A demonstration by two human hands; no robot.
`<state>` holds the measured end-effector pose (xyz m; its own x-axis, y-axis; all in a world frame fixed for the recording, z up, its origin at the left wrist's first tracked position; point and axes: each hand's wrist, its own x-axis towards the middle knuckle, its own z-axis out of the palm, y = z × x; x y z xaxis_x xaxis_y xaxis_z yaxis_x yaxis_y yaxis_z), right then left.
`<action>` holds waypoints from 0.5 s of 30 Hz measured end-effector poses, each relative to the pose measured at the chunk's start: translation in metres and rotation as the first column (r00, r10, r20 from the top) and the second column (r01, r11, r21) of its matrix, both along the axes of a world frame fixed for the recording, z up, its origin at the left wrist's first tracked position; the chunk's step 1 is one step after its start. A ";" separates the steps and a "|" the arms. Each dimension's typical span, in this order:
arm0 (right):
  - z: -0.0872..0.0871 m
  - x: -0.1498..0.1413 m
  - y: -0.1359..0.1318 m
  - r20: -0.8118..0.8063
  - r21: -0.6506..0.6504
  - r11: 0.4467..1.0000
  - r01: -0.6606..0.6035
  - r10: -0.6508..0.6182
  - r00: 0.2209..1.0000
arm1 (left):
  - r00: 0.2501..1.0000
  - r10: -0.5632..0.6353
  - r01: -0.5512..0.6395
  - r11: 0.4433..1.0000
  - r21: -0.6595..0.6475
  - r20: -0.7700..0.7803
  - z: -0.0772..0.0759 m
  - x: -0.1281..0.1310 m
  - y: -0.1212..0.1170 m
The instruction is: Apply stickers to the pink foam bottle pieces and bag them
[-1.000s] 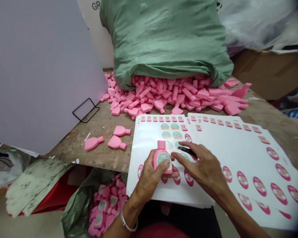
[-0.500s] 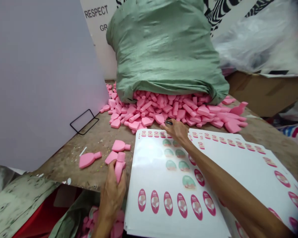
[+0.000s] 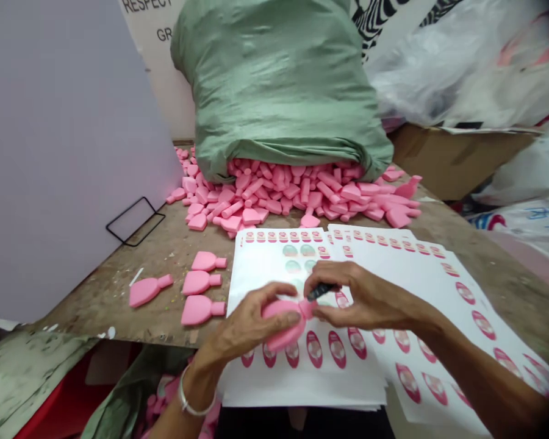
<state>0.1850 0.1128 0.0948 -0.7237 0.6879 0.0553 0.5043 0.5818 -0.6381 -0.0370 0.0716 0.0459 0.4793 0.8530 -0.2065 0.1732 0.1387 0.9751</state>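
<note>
My left hand (image 3: 251,320) is closed round a flat pink bottle (image 3: 281,317) and holds it over the white sticker sheet (image 3: 274,372). My right hand (image 3: 361,299) pinches a thin black tool (image 3: 320,291) and its fingertips touch the neck end of the same bottle. The sheet carries rows of pink oval stickers (image 3: 314,349) near me and green ones (image 3: 293,266) further back. Three plain pink bottles (image 3: 201,282) lie on the table just left of the sheet.
A green sack (image 3: 279,85) lies at the back with a heap of pink bottles (image 3: 297,195) spilling from it. A second sticker sheet (image 3: 443,305) overlaps on the right. A grey board (image 3: 59,152) stands at the left. A bag of bottles (image 3: 165,402) sits below the table edge.
My left hand moved from the table's left edge back over the sheet with a pink bottle. My right hand drew back from the far heap to meet it. A third bottle now lies left of the sheet.
</note>
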 end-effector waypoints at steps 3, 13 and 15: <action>-0.009 0.016 -0.018 -0.080 -0.148 0.989 0.022 -0.035 0.996 | 0.912 -0.167 0.318 0.864 -0.391 0.374 -0.010 0.023 -0.015; -0.113 0.052 -0.038 0.008 0.348 0.783 0.515 -0.552 0.834 | 0.932 0.302 -0.212 0.901 -0.377 0.199 -0.027 0.057 -0.026; -0.118 0.048 -0.043 -0.017 0.463 0.751 0.471 -0.523 0.852 | 0.926 0.321 -0.233 0.901 -0.366 0.200 -0.030 0.064 -0.024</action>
<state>0.2332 0.0700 -0.0237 -0.3053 0.8733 0.3798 0.8499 0.4297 -0.3049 0.0266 0.0479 0.0160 0.3066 0.8621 -0.4035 -0.1622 0.4651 0.8703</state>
